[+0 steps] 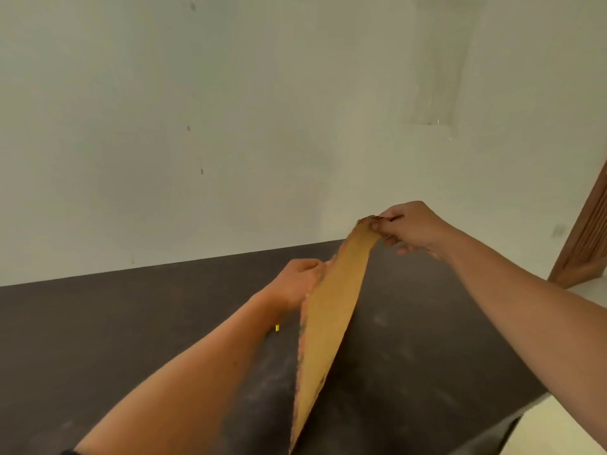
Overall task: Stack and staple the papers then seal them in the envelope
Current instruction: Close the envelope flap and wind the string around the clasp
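the near corner of the brown envelope (331, 323) runs down to the bottom edge of the view, with the left forearm alongside it. the envelope is held up in the air above the dark table (131, 323), seen almost edge-on and slanting up and away to the right. the left hand (297, 282) grips its left edge about midway up, with the fingertips hidden behind the paper. the right hand (410, 229) pinches the far top end between thumb and fingers, where a dark striped strip shows along the flap. a small yellow object (277, 328) lies on the table just beside the left wrist, too small to identify. a pale wall (197, 110) stands behind the table, and a wooden panel (588, 238) leans at the far right.
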